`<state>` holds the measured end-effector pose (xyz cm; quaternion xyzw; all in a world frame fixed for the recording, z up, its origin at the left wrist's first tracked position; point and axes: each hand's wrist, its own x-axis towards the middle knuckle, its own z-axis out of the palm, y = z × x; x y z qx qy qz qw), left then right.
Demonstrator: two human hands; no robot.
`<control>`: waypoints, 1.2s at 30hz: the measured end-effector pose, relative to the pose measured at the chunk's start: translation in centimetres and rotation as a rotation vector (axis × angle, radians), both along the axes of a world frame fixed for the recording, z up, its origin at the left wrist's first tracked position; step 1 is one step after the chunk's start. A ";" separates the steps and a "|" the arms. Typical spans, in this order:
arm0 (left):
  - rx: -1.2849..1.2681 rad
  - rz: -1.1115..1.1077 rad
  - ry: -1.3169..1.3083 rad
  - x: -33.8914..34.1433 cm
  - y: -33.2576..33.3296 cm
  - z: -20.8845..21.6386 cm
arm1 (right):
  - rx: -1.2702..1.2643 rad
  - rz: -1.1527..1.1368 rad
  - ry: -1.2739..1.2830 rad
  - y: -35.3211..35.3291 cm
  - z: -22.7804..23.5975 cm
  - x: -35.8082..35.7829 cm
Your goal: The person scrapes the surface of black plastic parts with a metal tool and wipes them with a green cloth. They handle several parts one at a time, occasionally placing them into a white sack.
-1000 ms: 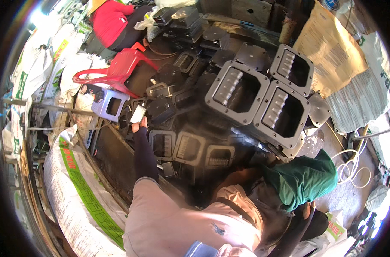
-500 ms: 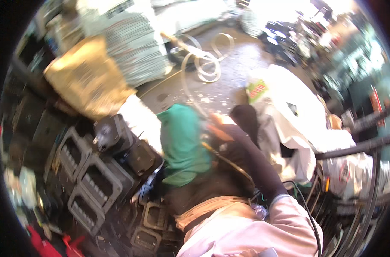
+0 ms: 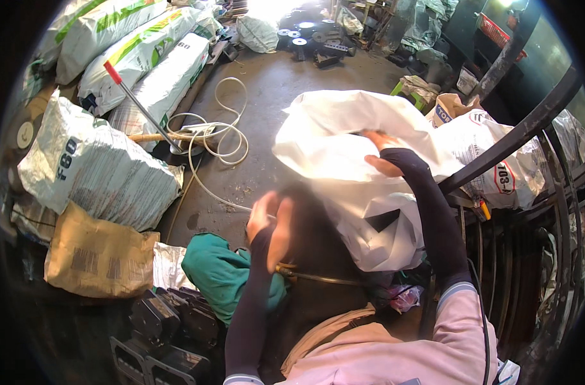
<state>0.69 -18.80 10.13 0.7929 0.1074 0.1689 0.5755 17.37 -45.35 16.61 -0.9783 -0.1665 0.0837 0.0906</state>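
My right hand point(image 3: 385, 154) lies on the large white sack point(image 3: 344, 125), fingers stretched out at a dark gap in it and thumb apart. Its dark sleeve comes in from the right. My left hand point(image 3: 270, 226) is up over my lap, a little blurred by motion, fingers and thumb apart with nothing seen between them. Just below and left of it lies a green cloth point(image 3: 215, 273). A pale looped hose point(image 3: 231, 157) on the floor runs behind my left hand. Across my dark lap passes a thin brass-coloured tube point(image 3: 321, 278).
Stacked white-and-green sacks point(image 3: 141, 54) stand at far left, near a red-handled rod point(image 3: 138, 96). A brown paper sack point(image 3: 100, 253) and black slotted frames point(image 3: 157, 362) are at near left. On the right, a dark metal rail point(image 3: 517, 147) crosses before another printed sack point(image 3: 498, 160).
The view has swung left to right. My right hand has gone from beside the green cloth onto the white sack. My left hand now shows clear of the cloth.
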 end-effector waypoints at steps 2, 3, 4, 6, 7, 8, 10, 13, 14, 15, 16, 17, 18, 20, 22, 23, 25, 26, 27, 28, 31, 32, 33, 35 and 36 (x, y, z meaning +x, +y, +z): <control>-0.020 0.013 0.063 3.9 -2.1 0.7 | 0.035 -0.065 -0.228 -0.1 0.0 1.9; -0.052 0.035 0.080 5.6 -3.4 1.0 | 0.178 -0.114 -0.293 -0.1 0.5 2.8; -0.082 0.062 0.035 7.1 -4.2 1.2 | 0.155 -0.106 -0.403 -0.1 1.1 3.6; -0.276 0.063 0.037 10.1 -5.1 1.2 | 0.136 0.007 -0.702 0.2 2.5 5.5; -0.383 0.064 0.071 11.4 -5.5 1.1 | 0.132 -0.006 -0.783 0.3 3.0 6.4; -0.635 -0.112 0.016 12.2 -5.2 0.8 | 0.035 -0.033 -0.818 0.4 3.3 7.3; -0.867 -0.188 -0.058 13.7 -5.2 0.2 | -0.059 -0.006 -0.940 0.2 3.8 9.3; -1.155 -0.265 -0.038 15.2 -5.1 -1.0 | -0.166 -0.003 -0.945 -0.4 3.8 12.7; -1.174 -0.294 -0.004 15.4 -5.0 -1.4 | -0.138 0.054 -0.939 -0.6 3.5 13.7; -1.191 -0.270 0.065 15.6 -5.0 -1.8 | -0.189 0.043 -0.867 -0.8 3.2 14.8; -1.130 -0.320 0.132 15.6 -5.1 -2.3 | -0.207 0.090 -0.810 -0.8 2.7 15.7; -1.249 -0.348 0.091 15.8 -5.4 -2.8 | -0.235 0.155 -0.780 -0.8 2.2 16.7; -1.367 -0.338 0.092 15.8 -6.2 -3.4 | -0.226 0.225 -0.775 -0.8 1.7 17.6; -1.363 -0.347 0.084 16.2 -6.4 -4.6 | -0.217 0.376 -0.744 -0.6 0.2 19.2; -1.133 -0.393 0.075 17.1 -5.9 -5.7 | -0.283 0.459 -0.525 -0.5 -2.4 20.2; -1.194 -0.440 0.080 17.5 -5.6 -6.2 | -0.232 0.508 -0.400 -0.4 -4.1 20.5; -1.339 -0.411 0.213 18.2 -4.9 -6.7 | -0.112 0.542 -0.331 -0.2 -8.2 20.6; -1.409 -0.475 0.191 18.6 -4.8 -6.8 | -0.087 0.525 -0.265 -0.4 -10.1 20.9; -1.463 -0.506 0.182 18.9 -4.7 -6.7 | -0.070 0.482 -0.194 -0.5 -12.0 21.0; -1.525 -0.542 0.172 19.1 -4.6 -6.5 | -0.091 0.320 -0.030 -0.2 -13.9 21.1; -1.447 -0.468 0.044 19.6 -5.1 -5.1 | 0.255 0.178 -0.053 -1.1 -15.4 21.9; -1.373 -0.412 0.094 19.7 -5.1 -4.5 | 0.451 0.170 -0.141 -1.5 -14.5 22.1; -1.346 -0.418 0.100 19.8 -5.3 -3.8 | 0.631 0.207 -0.241 -1.7 -13.0 22.4; -1.355 -0.411 0.111 19.3 -5.9 -2.6 | 0.517 0.124 -0.220 -3.3 -7.9 22.2; -1.389 -0.397 0.103 19.0 -6.6 -2.0 | 0.427 0.116 -0.307 -3.5 -5.0 22.1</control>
